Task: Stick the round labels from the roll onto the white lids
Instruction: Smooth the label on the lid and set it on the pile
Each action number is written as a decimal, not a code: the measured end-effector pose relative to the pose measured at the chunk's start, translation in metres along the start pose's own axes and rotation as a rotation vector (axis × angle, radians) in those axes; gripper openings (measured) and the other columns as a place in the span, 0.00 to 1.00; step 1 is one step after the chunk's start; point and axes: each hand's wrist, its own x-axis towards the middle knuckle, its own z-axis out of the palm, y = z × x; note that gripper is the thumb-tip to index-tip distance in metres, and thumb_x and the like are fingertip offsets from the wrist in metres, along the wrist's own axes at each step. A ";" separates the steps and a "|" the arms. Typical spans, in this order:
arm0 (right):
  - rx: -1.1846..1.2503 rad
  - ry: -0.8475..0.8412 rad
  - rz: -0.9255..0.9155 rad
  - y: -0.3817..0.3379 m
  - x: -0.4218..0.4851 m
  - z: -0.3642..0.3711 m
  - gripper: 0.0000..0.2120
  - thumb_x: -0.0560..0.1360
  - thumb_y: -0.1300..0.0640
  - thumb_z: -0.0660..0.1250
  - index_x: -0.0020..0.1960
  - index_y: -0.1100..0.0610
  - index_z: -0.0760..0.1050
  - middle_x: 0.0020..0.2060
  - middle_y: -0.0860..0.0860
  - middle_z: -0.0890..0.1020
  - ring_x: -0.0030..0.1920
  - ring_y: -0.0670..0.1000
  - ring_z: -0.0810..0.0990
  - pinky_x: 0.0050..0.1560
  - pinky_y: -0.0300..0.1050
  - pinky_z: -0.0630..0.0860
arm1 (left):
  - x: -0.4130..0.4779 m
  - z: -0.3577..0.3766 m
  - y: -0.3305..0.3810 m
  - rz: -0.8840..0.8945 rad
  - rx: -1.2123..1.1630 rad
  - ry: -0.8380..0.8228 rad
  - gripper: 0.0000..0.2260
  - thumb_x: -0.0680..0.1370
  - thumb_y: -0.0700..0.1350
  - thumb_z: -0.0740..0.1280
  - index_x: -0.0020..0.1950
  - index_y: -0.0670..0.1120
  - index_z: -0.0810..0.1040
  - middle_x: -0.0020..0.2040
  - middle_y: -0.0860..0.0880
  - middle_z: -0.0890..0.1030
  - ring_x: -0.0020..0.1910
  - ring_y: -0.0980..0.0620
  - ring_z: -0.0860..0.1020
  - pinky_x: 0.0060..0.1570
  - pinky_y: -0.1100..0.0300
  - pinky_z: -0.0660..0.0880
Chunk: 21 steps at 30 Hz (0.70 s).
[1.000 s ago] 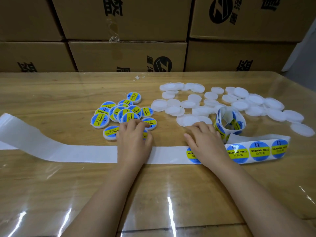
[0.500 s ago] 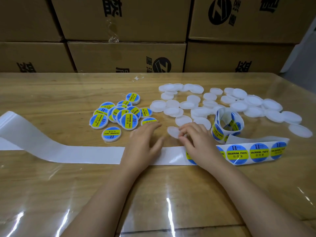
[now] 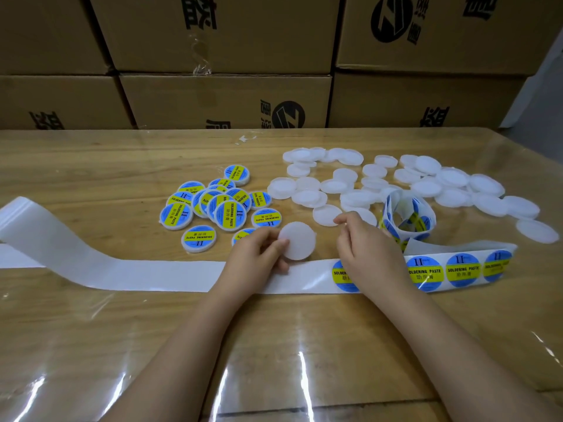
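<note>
My left hand [image 3: 259,254] pinches a bare white lid [image 3: 298,241] at its left edge, holding it tilted just above the backing strip [image 3: 128,274]. My right hand [image 3: 365,254] lies on the strip with loosely bent fingers, covering part of a blue and yellow round label [image 3: 342,275]. More labels [image 3: 461,269] follow on the strip to the right, which runs up into the label roll [image 3: 408,219]. Several plain white lids [image 3: 451,184] lie scattered behind the roll. Several labelled lids [image 3: 219,205] sit in a pile at the left.
The wooden table [image 3: 91,345] is covered by a clear plastic sheet. The empty backing strip trails off to the left edge. Stacked cardboard boxes [image 3: 225,95] form a wall along the table's far side.
My left hand left the labelled pile and took the white lid that my right hand picked up. The lid now sits in my left fingers; my right hand has drawn back over the strip.
</note>
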 end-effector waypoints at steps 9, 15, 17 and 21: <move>0.010 -0.172 -0.046 -0.003 -0.002 -0.004 0.14 0.75 0.55 0.57 0.59 0.47 0.72 0.31 0.46 0.73 0.42 0.38 0.62 0.50 0.40 0.54 | 0.002 -0.002 0.002 -0.116 -0.236 0.162 0.04 0.80 0.43 0.63 0.50 0.44 0.75 0.31 0.47 0.80 0.28 0.56 0.79 0.32 0.68 0.73; 0.140 -0.126 -0.298 -0.009 -0.010 -0.001 0.13 0.73 0.60 0.64 0.55 0.49 0.77 0.35 0.38 0.71 0.46 0.41 0.66 0.56 0.35 0.52 | 0.002 -0.005 0.002 -0.125 -0.349 0.231 0.03 0.74 0.41 0.67 0.46 0.45 0.74 0.36 0.51 0.84 0.40 0.56 0.83 0.38 0.63 0.77; 0.141 -0.109 -0.340 -0.010 -0.012 0.000 0.11 0.75 0.59 0.65 0.55 0.49 0.77 0.37 0.40 0.74 0.47 0.42 0.68 0.57 0.37 0.53 | -0.001 -0.001 0.004 -0.015 -0.284 0.242 0.04 0.75 0.47 0.65 0.45 0.47 0.77 0.36 0.50 0.84 0.39 0.56 0.82 0.37 0.66 0.75; 0.146 -0.094 -0.374 -0.013 -0.012 0.001 0.10 0.76 0.59 0.65 0.55 0.49 0.78 0.42 0.41 0.79 0.48 0.43 0.73 0.56 0.43 0.59 | -0.006 0.007 0.004 0.293 0.229 0.335 0.14 0.77 0.52 0.61 0.34 0.51 0.65 0.32 0.51 0.69 0.34 0.54 0.67 0.34 0.61 0.65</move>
